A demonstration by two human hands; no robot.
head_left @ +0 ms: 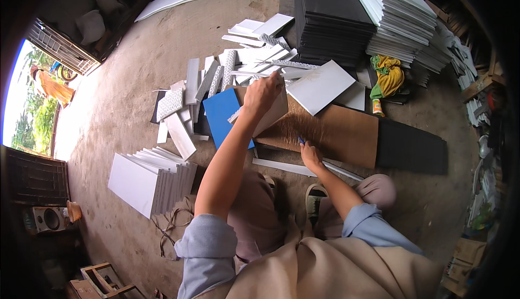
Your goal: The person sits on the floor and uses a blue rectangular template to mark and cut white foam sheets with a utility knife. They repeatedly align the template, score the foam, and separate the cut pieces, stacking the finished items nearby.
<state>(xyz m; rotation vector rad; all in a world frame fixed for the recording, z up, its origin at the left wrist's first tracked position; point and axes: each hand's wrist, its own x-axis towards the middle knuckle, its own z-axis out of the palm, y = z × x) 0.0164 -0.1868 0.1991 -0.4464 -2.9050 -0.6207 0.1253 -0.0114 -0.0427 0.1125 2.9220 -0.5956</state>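
My left hand (264, 94) is closed at the far edge of a greyish-white board (275, 113), which stands tilted over a scored brown work board (346, 133). Closer to me, my right hand (311, 156) grips a small blue-handled tool (301, 140), probably a cutter; its tip is too small to make out. A blue panel (221, 116) lies left of the held board, partly behind my left forearm. A white rectangular panel (322, 87) rests just beyond the brown board.
White offcuts (230, 68) lie heaped at far left. Black sheets (333, 28) and white sheets (403, 22) are stacked at the back. White panels (146, 182) stand in a row at left. A yellow-green cloth (388, 75) and small bottle (377, 107) sit right. A person (54, 86) is outside.
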